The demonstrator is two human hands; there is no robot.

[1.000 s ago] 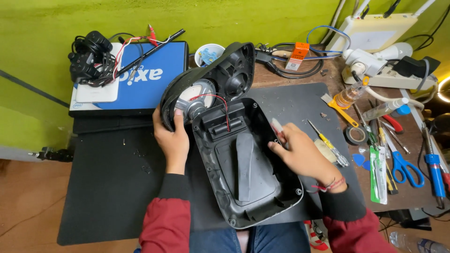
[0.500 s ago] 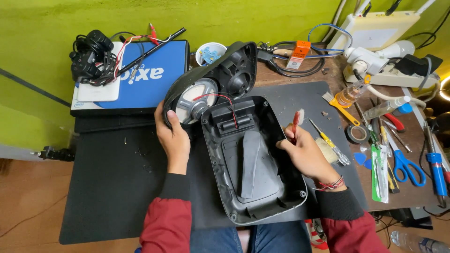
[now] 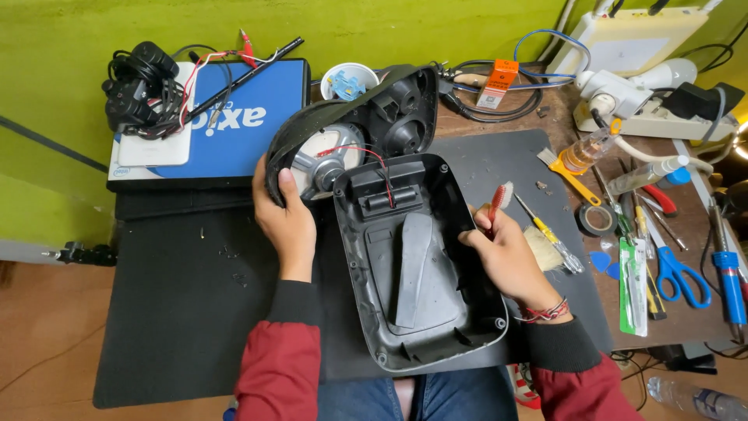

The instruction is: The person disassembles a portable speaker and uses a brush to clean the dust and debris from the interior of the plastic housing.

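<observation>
A flat blue box (image 3: 249, 129) with white lettering lies far left against the green wall, a white rectangular card (image 3: 156, 144) on its left part. A small orange-and-white carton (image 3: 496, 83) stands far, centre-right. A long green-and-white blister pack (image 3: 633, 284) lies near right.

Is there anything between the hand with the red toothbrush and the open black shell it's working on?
Nothing visible. The right hand holds the toothbrush bristles-up at the shell rim; the left hand grips the speaker half.
</observation>
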